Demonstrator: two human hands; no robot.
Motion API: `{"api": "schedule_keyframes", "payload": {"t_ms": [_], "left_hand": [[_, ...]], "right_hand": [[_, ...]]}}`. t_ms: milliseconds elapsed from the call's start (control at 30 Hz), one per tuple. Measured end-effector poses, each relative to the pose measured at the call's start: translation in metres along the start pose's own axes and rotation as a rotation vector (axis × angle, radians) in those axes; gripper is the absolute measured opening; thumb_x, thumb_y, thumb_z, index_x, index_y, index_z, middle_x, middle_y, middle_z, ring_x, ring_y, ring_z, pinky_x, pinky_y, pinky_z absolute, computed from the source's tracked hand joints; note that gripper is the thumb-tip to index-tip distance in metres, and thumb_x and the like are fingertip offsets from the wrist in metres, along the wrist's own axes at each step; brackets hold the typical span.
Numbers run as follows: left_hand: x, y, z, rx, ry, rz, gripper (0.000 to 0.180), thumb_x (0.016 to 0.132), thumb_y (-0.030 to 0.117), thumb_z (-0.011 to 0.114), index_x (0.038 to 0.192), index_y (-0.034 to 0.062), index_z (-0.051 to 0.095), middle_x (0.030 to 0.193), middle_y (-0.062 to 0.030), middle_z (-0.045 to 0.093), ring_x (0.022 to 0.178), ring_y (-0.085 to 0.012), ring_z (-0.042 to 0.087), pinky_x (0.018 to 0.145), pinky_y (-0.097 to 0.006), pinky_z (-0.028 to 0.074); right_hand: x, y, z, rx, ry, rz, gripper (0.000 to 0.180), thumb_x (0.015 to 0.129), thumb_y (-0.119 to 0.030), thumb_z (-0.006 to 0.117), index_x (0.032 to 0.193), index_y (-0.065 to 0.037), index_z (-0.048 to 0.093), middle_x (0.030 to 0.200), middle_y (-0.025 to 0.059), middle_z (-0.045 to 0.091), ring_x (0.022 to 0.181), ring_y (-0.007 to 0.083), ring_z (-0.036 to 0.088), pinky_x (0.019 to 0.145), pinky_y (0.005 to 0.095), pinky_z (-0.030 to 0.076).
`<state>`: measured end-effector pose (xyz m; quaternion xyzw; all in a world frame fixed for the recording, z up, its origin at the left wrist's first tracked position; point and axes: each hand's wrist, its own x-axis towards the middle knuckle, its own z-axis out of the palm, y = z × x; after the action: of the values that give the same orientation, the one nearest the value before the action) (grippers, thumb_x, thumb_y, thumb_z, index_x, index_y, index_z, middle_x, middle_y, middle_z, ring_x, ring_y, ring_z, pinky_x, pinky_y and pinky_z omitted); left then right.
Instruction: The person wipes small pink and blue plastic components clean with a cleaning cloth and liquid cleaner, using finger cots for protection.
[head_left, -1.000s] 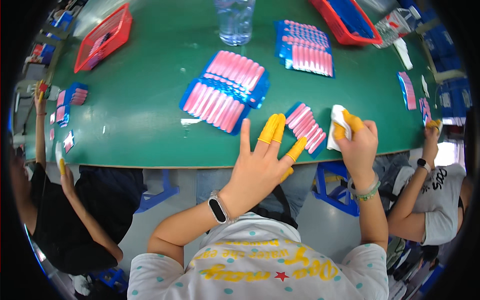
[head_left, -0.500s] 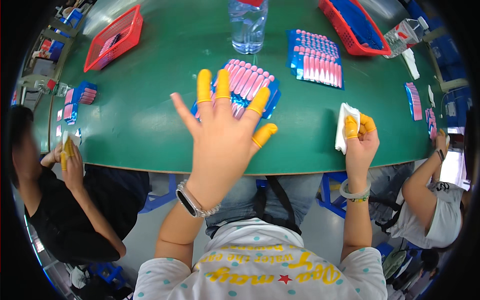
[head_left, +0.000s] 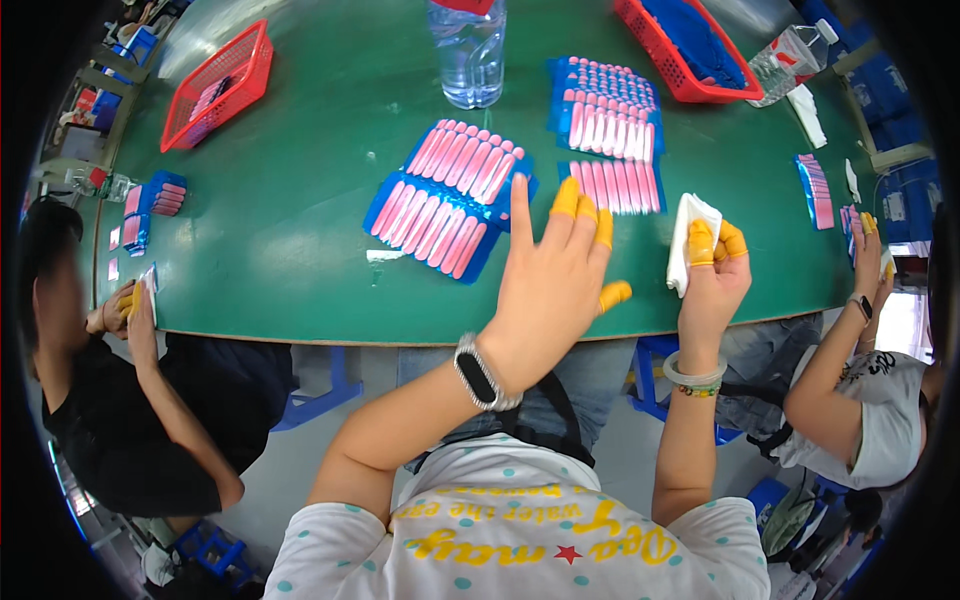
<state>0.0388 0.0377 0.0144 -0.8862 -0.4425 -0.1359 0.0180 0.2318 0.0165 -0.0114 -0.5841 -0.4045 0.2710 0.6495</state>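
Light, flat fingertips would best keep the pink-and-blue card [head_left: 622, 188] straight where it lies, at the near edge of a stack of similar cards [head_left: 608, 112]. The left hand [head_left: 550, 285] is loosely spread, fingertips by that card's left end, contact unclear; the right hand [head_left: 716, 277] pinches a folded white cloth [head_left: 685, 238].

A green table [head_left: 300, 270] bears pink-and-blue sheets [head_left: 433, 214], red baskets [head_left: 240, 100] and bottles [head_left: 472, 62].

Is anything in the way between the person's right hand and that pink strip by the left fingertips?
Yes, a little: the white cloth or tissue pinched in the right hand sticks out toward the pink strip. Nothing else visible stands between them.
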Motion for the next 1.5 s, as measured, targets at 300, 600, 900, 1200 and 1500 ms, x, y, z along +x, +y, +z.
{"api": "schedule_keyframes", "payload": {"t_ms": [300, 600, 900, 1200, 1500], "left_hand": [[-0.055, 0.003, -0.011, -0.279, -0.087, 0.021, 0.069, 0.076, 0.049, 0.074, 0.135, 0.0159, 0.058, 0.149, -0.0232, 0.041, 0.143, -0.0380, 0.033, 0.111, -0.074, 0.011], [-0.055, 0.003, 0.004, -0.177, -0.091, 0.100, 0.065, 0.072, 0.048, 0.077, 0.133, 0.0455, 0.057, 0.142, -0.0292, 0.044, 0.143, -0.0384, 0.033, 0.111, -0.074, 0.014], [-0.058, 0.002, 0.003, -0.171, -0.102, 0.099, 0.061, 0.072, 0.046, 0.077, 0.130, 0.0437, 0.059, 0.132, -0.0272, 0.051, 0.137, -0.0377, 0.042, 0.111, -0.074, 0.015], [-0.059, 0.003, 0.010, -0.174, -0.047, 0.094, 0.056, 0.073, 0.042, 0.076, 0.127, 0.0413, 0.062, 0.125, -0.0255, 0.054, 0.132, -0.0356, 0.047, 0.113, -0.073, 0.014], [-0.059, 0.003, 0.011, -0.178, -0.005, 0.092, 0.061, 0.073, 0.039, 0.076, 0.131, 0.0418, 0.059, 0.123, -0.0249, 0.054, 0.132, -0.0355, 0.047, 0.113, -0.072, 0.016]], "right_hand": [[0.008, -0.012, 0.010, -0.336, -0.335, -0.163, 0.028, 0.086, -0.008, 0.071, 0.112, 0.002, 0.068, 0.090, 0.0062, 0.069, 0.074, 0.0098, 0.063, 0.063, 0.0256, 0.050], [-0.002, -0.028, 0.037, -0.974, -0.599, -0.618, 0.029, 0.070, -0.016, 0.078, 0.095, -0.003, 0.070, 0.085, 0.0106, 0.069, 0.077, 0.0289, 0.062, 0.079, 0.0392, 0.045], [0.000, -0.029, 0.040, -0.952, -0.596, -0.668, 0.029, 0.069, -0.013, 0.077, 0.095, -0.003, 0.068, 0.081, 0.0109, 0.066, 0.075, 0.0280, 0.062, 0.079, 0.0399, 0.045], [0.009, -0.028, 0.038, -0.991, -0.598, -0.657, 0.027, 0.069, -0.012, 0.076, 0.093, -0.003, 0.068, 0.079, 0.0105, 0.067, 0.071, 0.0282, 0.062, 0.080, 0.0398, 0.045], [0.003, -0.028, 0.030, -0.985, -0.714, -0.761, 0.029, 0.069, -0.010, 0.075, 0.095, -0.001, 0.070, 0.074, 0.0111, 0.065, 0.068, 0.0279, 0.061, 0.082, 0.0402, 0.044]]}}
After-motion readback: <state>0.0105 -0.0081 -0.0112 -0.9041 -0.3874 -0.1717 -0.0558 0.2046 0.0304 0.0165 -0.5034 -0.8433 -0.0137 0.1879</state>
